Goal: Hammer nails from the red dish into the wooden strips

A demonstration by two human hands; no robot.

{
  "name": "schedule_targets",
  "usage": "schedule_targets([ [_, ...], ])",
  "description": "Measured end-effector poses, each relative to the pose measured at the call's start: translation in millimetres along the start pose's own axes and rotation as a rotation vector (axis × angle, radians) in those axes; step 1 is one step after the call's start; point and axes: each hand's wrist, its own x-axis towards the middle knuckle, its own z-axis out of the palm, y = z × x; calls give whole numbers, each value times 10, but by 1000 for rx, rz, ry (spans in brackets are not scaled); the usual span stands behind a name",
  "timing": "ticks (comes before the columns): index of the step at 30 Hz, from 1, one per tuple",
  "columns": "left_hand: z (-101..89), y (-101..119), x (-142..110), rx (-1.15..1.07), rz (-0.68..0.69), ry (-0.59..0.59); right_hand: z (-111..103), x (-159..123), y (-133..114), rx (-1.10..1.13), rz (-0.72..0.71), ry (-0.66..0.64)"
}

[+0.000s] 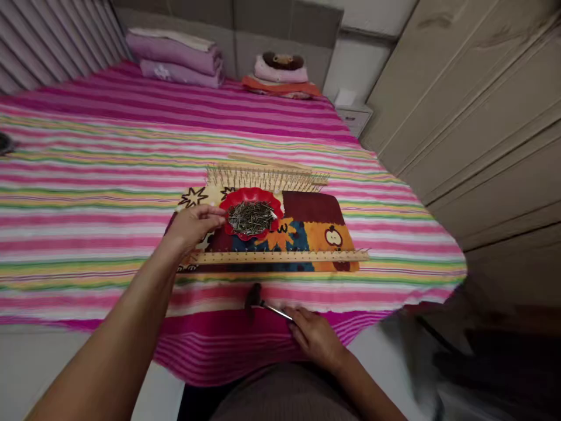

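My left hand [194,225] reaches to the left rim of a red scalloped dish [252,199] heaped with small metal nails [250,217], its fingers pinched together at the edge of the pile. My right hand [314,335] lies low near the bed's front edge, closed round the handle of a small hammer [258,301] whose dark head points left. In front of the dish a long wooden strip [280,256] studded with a row of nails lies across a colourful patterned cloth [315,225]. Behind the dish lie more nail-studded wooden strips [267,177].
Everything rests on a bed with a pink striped cover [109,175]. Folded purple blankets [175,57] and a small stack of folded cloths [280,76] sit at the headboard. A wooden wardrobe [482,117] stands at the right, and a white nightstand [354,114] beside the bed.
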Motion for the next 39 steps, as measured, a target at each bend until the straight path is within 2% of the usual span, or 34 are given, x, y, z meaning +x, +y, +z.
schedule_targets([
  [2, 95, 18, 95, 138, 34, 94, -18, -11, -19, -6, 4, 1],
  [4, 187, 36, 165, 304, 82, 104, -35, -17, -34, -4, 3, 7],
  [6, 274, 50, 209, 514, 151, 31, -50, -18, -42, 8, 0, 20],
  [9, 391, 57, 261, 797, 233, -221, -63, -11, -43, 37, -10, 38],
  [11, 453, 59, 301, 969, 253, -325, -69, -6, -39, 45, -9, 40],
  [15, 531, 82, 350, 1180, 254, -366, -85, -5, -33, 42, -5, 26],
  [19, 575, 136, 335, 1308, 237, -342, -97, -13, -30, 51, 1, 27],
  [24, 645, 259, 328, 1370, 159, -313, -84, -17, -22, 43, 0, 39],
  [27, 693, 375, 343, 1402, 84, -388, -77, -19, -21, 30, -4, 48],
  [30, 712, 438, 397, 1407, 65, -494, -78, -23, -27, 23, 1, 57],
  [35, 630, 292, 569, 1276, 165, -621, -91, -26, -38, 21, 8, 56],
  [39, 507, 147, 659, 1039, 214, -642, -91, -24, -36, 29, 5, 53],
])
